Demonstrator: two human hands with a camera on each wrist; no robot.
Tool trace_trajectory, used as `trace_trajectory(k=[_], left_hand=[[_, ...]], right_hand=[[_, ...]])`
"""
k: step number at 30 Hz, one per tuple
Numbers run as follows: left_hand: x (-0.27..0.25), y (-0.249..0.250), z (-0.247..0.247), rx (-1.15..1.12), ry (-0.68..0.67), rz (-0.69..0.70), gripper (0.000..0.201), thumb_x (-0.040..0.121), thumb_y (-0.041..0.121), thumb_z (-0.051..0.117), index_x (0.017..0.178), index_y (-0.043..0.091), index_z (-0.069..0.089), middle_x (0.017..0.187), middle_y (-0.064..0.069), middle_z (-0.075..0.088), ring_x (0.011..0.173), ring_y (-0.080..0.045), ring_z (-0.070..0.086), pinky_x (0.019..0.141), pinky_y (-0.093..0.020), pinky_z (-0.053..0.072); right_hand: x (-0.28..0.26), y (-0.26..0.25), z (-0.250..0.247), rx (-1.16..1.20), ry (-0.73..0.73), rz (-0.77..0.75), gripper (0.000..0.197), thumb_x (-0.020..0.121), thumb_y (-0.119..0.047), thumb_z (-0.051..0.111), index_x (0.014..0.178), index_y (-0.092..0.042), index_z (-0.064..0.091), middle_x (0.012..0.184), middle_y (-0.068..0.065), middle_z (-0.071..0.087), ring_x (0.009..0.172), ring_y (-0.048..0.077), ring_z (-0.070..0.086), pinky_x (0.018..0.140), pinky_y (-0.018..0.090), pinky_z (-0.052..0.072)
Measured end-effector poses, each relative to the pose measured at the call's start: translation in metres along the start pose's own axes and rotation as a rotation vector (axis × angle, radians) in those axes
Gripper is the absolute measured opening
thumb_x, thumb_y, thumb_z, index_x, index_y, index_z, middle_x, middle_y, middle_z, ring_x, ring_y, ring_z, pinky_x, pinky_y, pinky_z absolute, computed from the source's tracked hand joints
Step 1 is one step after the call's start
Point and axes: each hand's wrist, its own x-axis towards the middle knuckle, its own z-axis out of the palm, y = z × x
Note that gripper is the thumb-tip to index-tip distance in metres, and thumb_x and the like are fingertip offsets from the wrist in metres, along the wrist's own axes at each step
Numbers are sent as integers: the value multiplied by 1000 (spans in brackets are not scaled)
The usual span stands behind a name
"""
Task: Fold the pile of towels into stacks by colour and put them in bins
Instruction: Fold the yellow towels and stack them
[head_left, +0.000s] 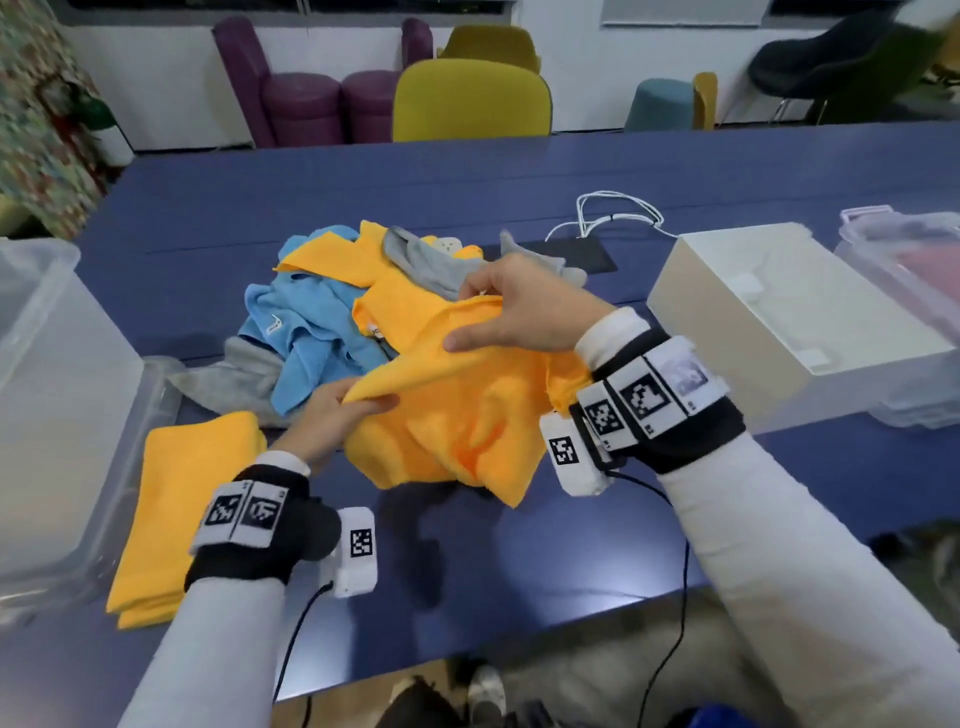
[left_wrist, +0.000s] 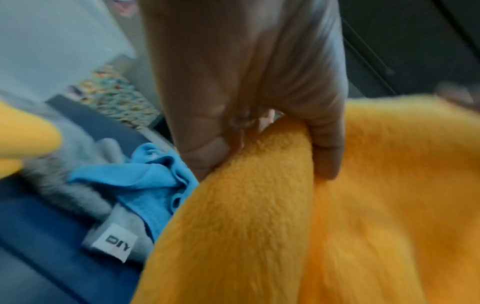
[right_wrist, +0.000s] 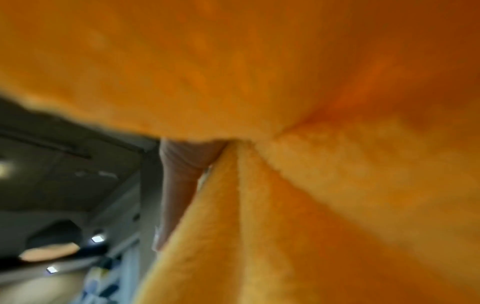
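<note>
In the centre of the head view both hands hold one orange towel (head_left: 467, 410) lifted off the blue bench (head_left: 519, 561). The left hand (head_left: 332, 415) pinches a corner between thumb and curled fingers; the left wrist view shows the cloth bunched inside that narrow grip, thumb on one side and fingers on the other. The right hand (head_left: 524, 312), higher and further up the frame, pinches the far edge, though its index finger lies straight along the fabric. In the right wrist view orange cloth fills nearly everything and only one finger shows beside a gathered fold. Most likely the two grips sit apart along one edge so that the towel can hang and open out, which makes finding its corners easier before folding.

The rest of the towel droops in loose folds between the hands, its lower hem just above the bench or resting on it; I cannot tell which. Behind it, upper centre, lies the unsorted pile (head_left: 332, 312) of blue, grey and orange towels. At lower left a folded orange stack (head_left: 171, 514) rests on the bench just beside a clear bin (head_left: 62, 395), probably kept there so that this towel can join it. At right stand a white box (head_left: 779, 312) and another clear bin (head_left: 904, 260), near a white cable (head_left: 618, 213).
</note>
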Motion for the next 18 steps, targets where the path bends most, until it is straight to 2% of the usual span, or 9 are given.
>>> trace_trajectory(k=[3, 6, 8, 9, 11, 12, 14, 16, 18], left_hand=[[-16, 1, -7, -145, -131, -136, 29, 59, 13, 76, 85, 14, 65, 71, -1, 72, 69, -17, 67, 63, -29, 53], [-33, 3, -10, -238, -266, -148, 69, 26, 31, 91, 90, 15, 71, 87, -7, 74, 80, -26, 69, 66, -32, 58], [-47, 12, -11, -306, -366, -117, 79, 16, 36, 93, 91, 18, 75, 97, -11, 73, 83, -26, 70, 69, -35, 59], [-55, 19, -13, -320, -420, -110, 78, 17, 36, 94, 91, 19, 76, 100, -13, 72, 85, -27, 70, 70, -36, 59], [-63, 32, -18, -282, -484, -85, 75, 19, 38, 95, 90, 22, 76, 99, -13, 72, 84, -27, 71, 67, -35, 60], [-63, 37, -23, -244, -472, -76, 74, 18, 41, 94, 87, 24, 76, 95, -11, 73, 81, -25, 71, 62, -33, 59], [-57, 43, -30, -121, -363, -74, 69, 24, 43, 94, 87, 23, 74, 91, -9, 74, 76, -23, 71, 56, -29, 58], [-40, 38, -35, 71, -158, -66, 51, 55, 32, 87, 96, 11, 65, 97, -14, 70, 80, -27, 67, 58, -30, 58], [-13, 21, -37, 289, 111, 41, 20, 79, 17, 73, 89, 11, 57, 97, -15, 63, 88, -30, 61, 68, -34, 51]], right_hand=[[-11, 22, 20, -24, -138, 151, 54, 73, -45, 75, 116, -16, 59, 119, 0, 56, 115, 14, 49, 96, 30, 39], [-17, 36, 27, -3, -271, 228, 74, 76, -50, 70, 134, -10, 48, 139, 1, 47, 130, 18, 41, 103, 29, 35], [-21, 37, 15, -46, -345, 255, 70, 77, -53, 67, 132, -14, 51, 132, -5, 52, 123, 15, 47, 101, 29, 37], [-22, 34, 4, -89, -359, 252, 56, 78, -54, 66, 123, -20, 58, 116, -11, 58, 108, 11, 53, 93, 27, 39], [-18, 29, -17, -152, -359, 227, 18, 80, -53, 64, 83, -35, 62, 77, -18, 53, 75, 2, 49, 76, 25, 37], [-15, 25, -25, -174, -342, 231, 20, 79, -52, 65, 70, -36, 58, 70, -16, 51, 68, 3, 47, 71, 24, 36], [-3, 21, -29, -128, -230, 209, 27, 79, -48, 67, 65, -25, 60, 64, -7, 49, 63, 7, 47, 65, 26, 36], [14, 21, -19, -62, -80, 150, 37, 80, -41, 69, 81, -4, 67, 68, 3, 52, 70, 18, 52, 59, 26, 32], [37, 22, 1, -98, 86, 201, 38, 85, -38, 65, 101, -4, 67, 96, 6, 63, 98, 27, 58, 61, 29, 36]])
